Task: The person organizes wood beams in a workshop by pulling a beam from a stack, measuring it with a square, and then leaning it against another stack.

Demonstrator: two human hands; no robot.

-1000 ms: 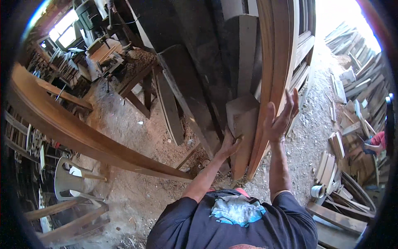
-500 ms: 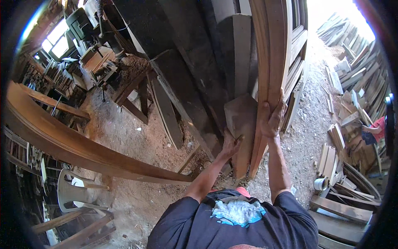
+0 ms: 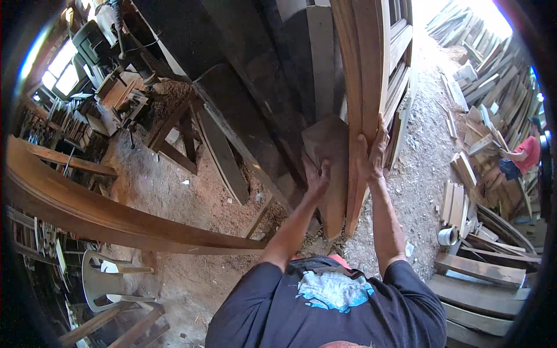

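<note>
My left hand is closed round the left edge of a brown wooden board, thumb on its front face. This board stands upright, leaning among other planks, and its lower end comes to a narrow tip near the ground. Beside it on the right, my right hand grips the edge of a tall wooden door frame, with the thumb on the near face and the fingers along the right side. Behind that edge, slatted panels stand upright.
A long curved wooden beam spans the left side. A plastic chair stands lower left, and dark planks lean ahead. Lumber lies stacked at right, near a white roll and a person in red.
My left hand has slid slightly up the board's edge. The right hand keeps its hold on the door frame. The view has shifted, and more of the person in red shows.
</note>
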